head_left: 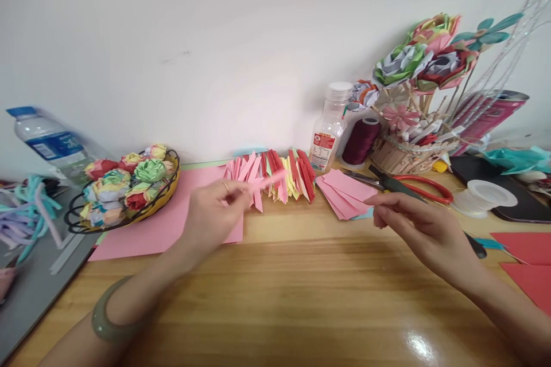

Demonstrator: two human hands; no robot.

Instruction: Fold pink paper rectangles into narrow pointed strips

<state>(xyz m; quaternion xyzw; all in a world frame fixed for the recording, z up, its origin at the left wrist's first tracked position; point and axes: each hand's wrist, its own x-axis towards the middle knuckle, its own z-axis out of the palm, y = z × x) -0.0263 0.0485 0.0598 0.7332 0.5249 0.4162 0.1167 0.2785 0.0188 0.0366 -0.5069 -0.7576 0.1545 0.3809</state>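
My left hand, with a bracelet on its wrist, pinches a narrow folded pink paper strip, slightly blurred. Just behind that strip stands a row of folded paper pieces in pink, red and yellow. My right hand has its thumb and forefinger closed at the corner of a small fanned stack of pink paper rectangles. The fingertips seem to grip the top sheet's corner. A bit of blue paper shows under the stack.
At the left, a basket of paper flowers rests on large pink sheets, beside a water bottle. Behind my right hand are a clear bottle, purple thread, red-handled scissors, a white spool and a flower basket.
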